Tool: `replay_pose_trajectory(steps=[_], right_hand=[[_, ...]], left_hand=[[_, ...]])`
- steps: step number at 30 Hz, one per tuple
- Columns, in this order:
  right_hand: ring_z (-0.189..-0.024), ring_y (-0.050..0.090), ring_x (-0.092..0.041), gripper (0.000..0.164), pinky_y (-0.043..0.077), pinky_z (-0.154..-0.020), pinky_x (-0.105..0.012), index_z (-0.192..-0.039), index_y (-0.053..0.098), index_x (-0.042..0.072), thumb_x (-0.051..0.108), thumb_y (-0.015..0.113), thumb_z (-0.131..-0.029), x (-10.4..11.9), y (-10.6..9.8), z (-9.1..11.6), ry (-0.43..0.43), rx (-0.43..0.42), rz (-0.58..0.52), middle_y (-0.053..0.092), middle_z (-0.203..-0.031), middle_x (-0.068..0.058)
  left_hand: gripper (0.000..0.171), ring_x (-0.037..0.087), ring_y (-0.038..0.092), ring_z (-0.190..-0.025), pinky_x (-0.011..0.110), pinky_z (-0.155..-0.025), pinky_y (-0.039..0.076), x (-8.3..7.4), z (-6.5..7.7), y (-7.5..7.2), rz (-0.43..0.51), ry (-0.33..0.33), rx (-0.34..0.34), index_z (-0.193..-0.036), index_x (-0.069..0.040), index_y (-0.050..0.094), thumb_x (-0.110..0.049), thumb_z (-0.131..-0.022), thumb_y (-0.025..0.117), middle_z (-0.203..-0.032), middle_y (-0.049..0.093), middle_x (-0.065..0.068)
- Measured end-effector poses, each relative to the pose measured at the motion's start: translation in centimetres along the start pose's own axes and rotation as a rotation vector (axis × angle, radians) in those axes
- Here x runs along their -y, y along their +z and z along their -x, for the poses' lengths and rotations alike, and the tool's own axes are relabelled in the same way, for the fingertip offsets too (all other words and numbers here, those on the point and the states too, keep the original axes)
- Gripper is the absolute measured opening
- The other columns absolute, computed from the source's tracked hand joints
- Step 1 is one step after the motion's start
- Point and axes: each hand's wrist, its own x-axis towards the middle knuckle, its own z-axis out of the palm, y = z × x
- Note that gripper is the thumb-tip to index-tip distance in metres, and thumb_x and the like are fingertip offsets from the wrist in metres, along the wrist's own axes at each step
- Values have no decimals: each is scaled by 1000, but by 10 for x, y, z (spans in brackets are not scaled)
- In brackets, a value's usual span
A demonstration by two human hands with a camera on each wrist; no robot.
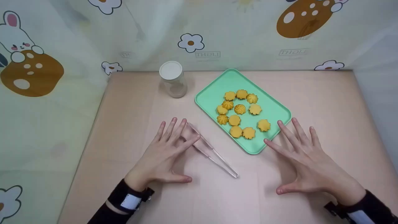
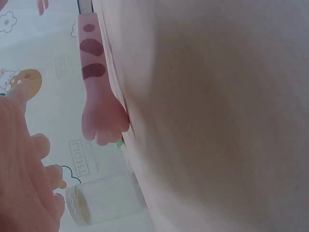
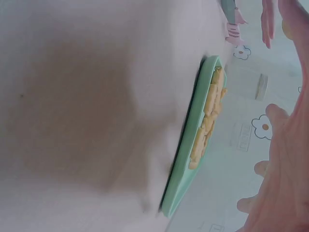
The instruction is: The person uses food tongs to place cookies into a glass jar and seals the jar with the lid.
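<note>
My left hand (image 1: pixel 163 157) hovers with fingers spread above the left end of a pair of slim tongs (image 1: pixel 224 161), overlapping them in the head view. In the left wrist view, a pink paw-shaped end (image 2: pixel 104 118) with dark spots shows. My right hand (image 1: pixel 312 165) is also spread, its fingertips at the near right edge of a mint-green tray (image 1: pixel 211 93). Several golden flower-shaped cookies (image 1: pixel 240 109) lie on that tray, some plain side up, others ridged. Neither hand holds anything.
A transparent jar (image 1: pixel 175 85) with a white lid stands upright behind the left hand, left of the tray. Beyond the table's (image 1: pixel 133 102) back edge hangs a pale cloth (image 1: pixel 149 37) printed with flowers and rabbits.
</note>
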Motion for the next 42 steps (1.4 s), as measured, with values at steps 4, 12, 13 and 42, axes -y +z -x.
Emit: replay_pose_trajectory(steps=[4, 12, 13, 42], right_hand=[[-164, -4, -55, 139, -1, -120, -86, -174, 30, 35, 99, 77, -59, -1, 0, -1, 6, 9, 8, 2, -183, -19], [-164, -5, -55, 137, -2, -120, -87, -174, 31, 34, 97, 77, -62, -1, -1, -4, 13, 14, 6, 1, -183, -18], [-164, -5, -55, 136, -2, -119, -87, -174, 31, 34, 97, 77, -62, -1, -1, -4, 13, 13, 5, 1, -183, -18], [-165, -7, -53, 128, -15, -118, -82, -173, 32, 34, 93, 78, -69, -5, 0, -5, 47, 19, -6, 1, -183, -17]], left_hand=[[127, 48, 0, -167, 73, -129, 4, 2, 0, 1, -12, -6, 9, -176, -37, 18, -96, -74, 66, -182, -1, 21], [129, 47, 0, -167, 73, -130, 3, 4, 0, 0, -26, -2, 10, -176, -34, 20, -98, -73, 64, -182, -2, 21], [129, 47, 0, -167, 73, -130, 3, 5, 0, 0, -27, -1, 7, -176, -34, 21, -98, -73, 64, -182, -1, 21], [151, 63, -2, -160, 74, -128, 4, 133, -67, 5, 649, -780, -260, -174, -26, -18, -58, -78, 95, -183, -7, 16]])
